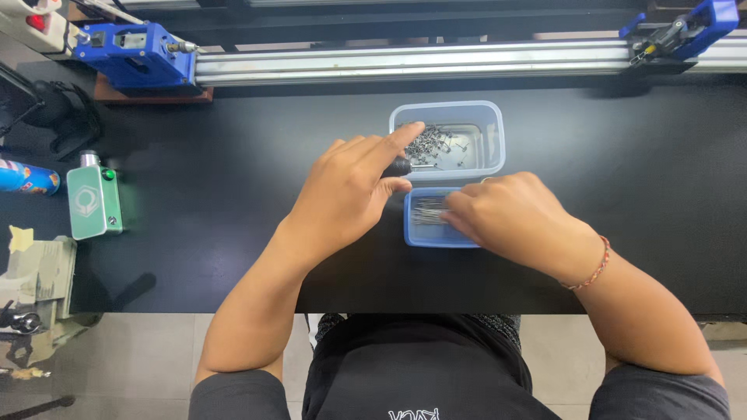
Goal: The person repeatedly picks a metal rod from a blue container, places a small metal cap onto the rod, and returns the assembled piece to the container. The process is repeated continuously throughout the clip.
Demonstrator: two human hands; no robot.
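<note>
A black bench (pixel 233 202) carries a clear tub (pixel 489 124) of loose metal parts with a small blue tray (pixel 426 236) of pins just before it. A small black tool (pixel 399 167) is pinched in the left hand (pixel 346 194), forefinger stretched over the tub. The right hand (pixel 510 214) is curled over the tray, fingertips pressed to the pins. Pins are best lifted singly. A green box (pixel 94 202) lies well apart; nothing obstructs.

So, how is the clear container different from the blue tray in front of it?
The clear container is deeper and larger; the blue tray is shallow and smaller. The container's small metal parts lie in a loose jumble, the tray's lie side by side. The left hand reaches over the container, the right hand covers part of the tray. Both hold thin metal pieces.
</note>
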